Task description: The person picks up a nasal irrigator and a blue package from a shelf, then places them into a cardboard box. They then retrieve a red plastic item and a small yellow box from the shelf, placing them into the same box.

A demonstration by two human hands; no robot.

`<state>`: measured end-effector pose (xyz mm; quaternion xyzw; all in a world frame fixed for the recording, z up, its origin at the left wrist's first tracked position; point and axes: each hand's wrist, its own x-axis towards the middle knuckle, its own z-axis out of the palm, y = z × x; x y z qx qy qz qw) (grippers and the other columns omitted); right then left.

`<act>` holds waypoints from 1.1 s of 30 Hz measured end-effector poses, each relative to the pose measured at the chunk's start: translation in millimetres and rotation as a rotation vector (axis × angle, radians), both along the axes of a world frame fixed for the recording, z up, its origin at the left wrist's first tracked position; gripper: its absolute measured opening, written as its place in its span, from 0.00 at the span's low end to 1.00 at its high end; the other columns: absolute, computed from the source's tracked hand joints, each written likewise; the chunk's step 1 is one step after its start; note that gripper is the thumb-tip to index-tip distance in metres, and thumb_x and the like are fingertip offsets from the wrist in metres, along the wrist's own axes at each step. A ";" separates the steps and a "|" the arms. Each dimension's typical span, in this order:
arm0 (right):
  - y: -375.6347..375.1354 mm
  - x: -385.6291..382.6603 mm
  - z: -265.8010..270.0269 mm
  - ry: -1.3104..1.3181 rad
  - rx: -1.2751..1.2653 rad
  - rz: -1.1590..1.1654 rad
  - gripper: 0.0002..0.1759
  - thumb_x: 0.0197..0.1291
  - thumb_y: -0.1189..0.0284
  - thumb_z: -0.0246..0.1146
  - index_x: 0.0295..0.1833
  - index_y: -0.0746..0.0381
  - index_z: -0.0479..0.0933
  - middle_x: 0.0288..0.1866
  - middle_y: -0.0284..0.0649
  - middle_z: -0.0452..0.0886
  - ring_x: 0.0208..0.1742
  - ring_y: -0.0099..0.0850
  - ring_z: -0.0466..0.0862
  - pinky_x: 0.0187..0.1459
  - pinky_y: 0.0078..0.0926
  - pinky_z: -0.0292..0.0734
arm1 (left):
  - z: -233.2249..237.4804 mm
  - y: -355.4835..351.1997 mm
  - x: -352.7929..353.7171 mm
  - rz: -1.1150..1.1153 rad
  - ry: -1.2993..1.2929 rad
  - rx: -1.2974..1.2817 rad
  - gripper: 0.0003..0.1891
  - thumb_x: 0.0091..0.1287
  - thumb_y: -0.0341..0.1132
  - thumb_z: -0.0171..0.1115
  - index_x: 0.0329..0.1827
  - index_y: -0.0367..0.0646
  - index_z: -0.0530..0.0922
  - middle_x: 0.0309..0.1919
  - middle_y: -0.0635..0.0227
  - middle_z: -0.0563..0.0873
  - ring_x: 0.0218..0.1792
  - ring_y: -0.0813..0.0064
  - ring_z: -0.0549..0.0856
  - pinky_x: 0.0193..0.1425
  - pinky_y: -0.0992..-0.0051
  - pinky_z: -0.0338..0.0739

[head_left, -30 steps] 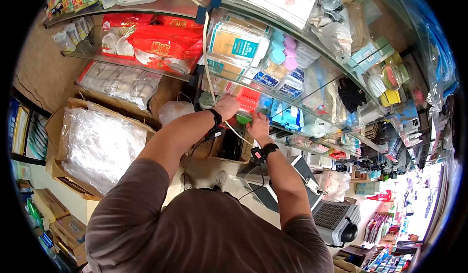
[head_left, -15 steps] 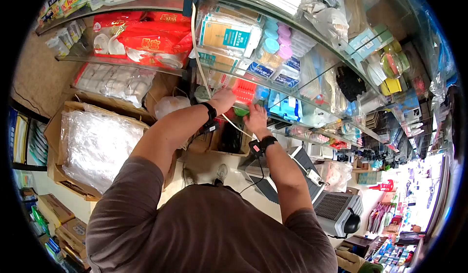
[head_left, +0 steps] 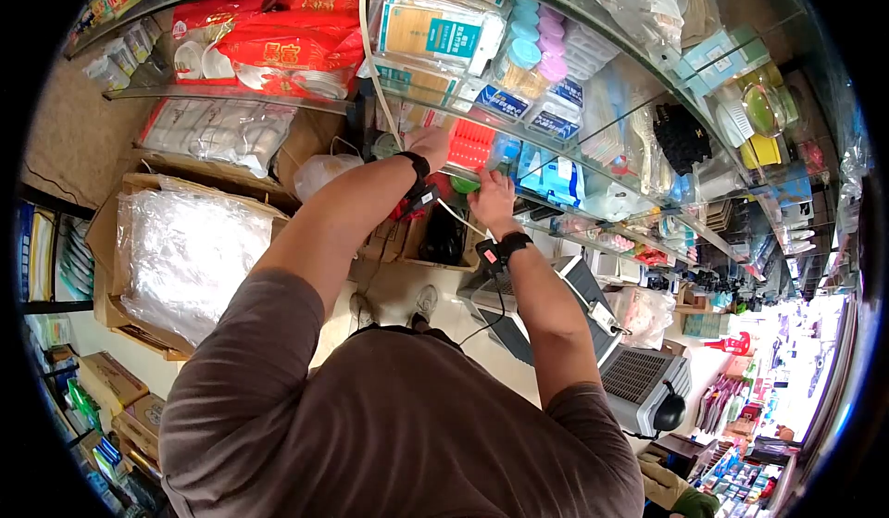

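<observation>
My left hand reaches into a glass shelf, beside a bright red ribbed plastic item. Its fingertips are largely hidden, so a grip cannot be made out. At the front edge of that shelf is my right hand, fingers extended over the glass by a green round object. A white cable hangs in front of the shelves and passes behind my left wrist. Blue packets lie to the right of the red item.
Red bags of white cups fill a shelf at left. Below stands a cardboard box holding clear plastic packaging. Toothpick jars and boxed goods sit above my hands. A grey appliance stands on the floor at right.
My left hand has shifted slightly up and right, closer against the red item. My right hand has moved slightly down and right in view, staying at the shelf edge. The camera view has shifted a little.
</observation>
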<state>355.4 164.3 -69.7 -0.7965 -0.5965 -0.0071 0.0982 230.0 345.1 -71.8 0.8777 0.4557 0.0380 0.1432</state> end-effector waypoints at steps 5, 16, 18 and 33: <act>1.4 -1.2 0.3 0.023 -0.017 -0.025 0.32 0.54 0.63 0.72 0.66 0.54 0.75 0.58 0.46 0.80 0.66 0.48 0.76 0.73 0.50 0.65 | -3.2 -0.3 4.7 -0.008 -0.002 0.041 0.11 0.64 0.36 0.62 0.42 0.46 0.91 0.40 0.54 0.92 0.44 0.52 0.92 0.42 0.54 0.83; -9.8 8.4 14.6 0.205 0.291 0.106 0.24 0.52 0.71 0.69 0.57 0.62 0.80 0.53 0.49 0.80 0.58 0.52 0.79 0.62 0.47 0.75 | 63.0 -37.5 -32.6 -0.282 -0.045 -0.046 0.12 0.62 0.33 0.61 0.42 0.37 0.87 0.43 0.46 0.89 0.47 0.46 0.90 0.50 0.52 0.83; -9.8 7.1 14.3 0.191 0.317 0.180 0.24 0.51 0.73 0.68 0.57 0.62 0.80 0.53 0.47 0.79 0.59 0.50 0.78 0.60 0.47 0.75 | 35.1 -43.2 -29.7 -0.307 -0.059 0.136 0.13 0.61 0.32 0.62 0.47 0.34 0.84 0.37 0.43 0.89 0.41 0.44 0.90 0.47 0.51 0.83; 0.6 -4.4 7.0 0.080 0.057 0.108 0.30 0.52 0.67 0.71 0.63 0.58 0.75 0.59 0.45 0.79 0.63 0.49 0.76 0.69 0.50 0.67 | 18.3 -69.4 -28.1 -0.156 -0.202 0.003 0.23 0.57 0.37 0.63 0.55 0.37 0.85 0.71 0.44 0.69 0.69 0.40 0.71 0.70 0.43 0.67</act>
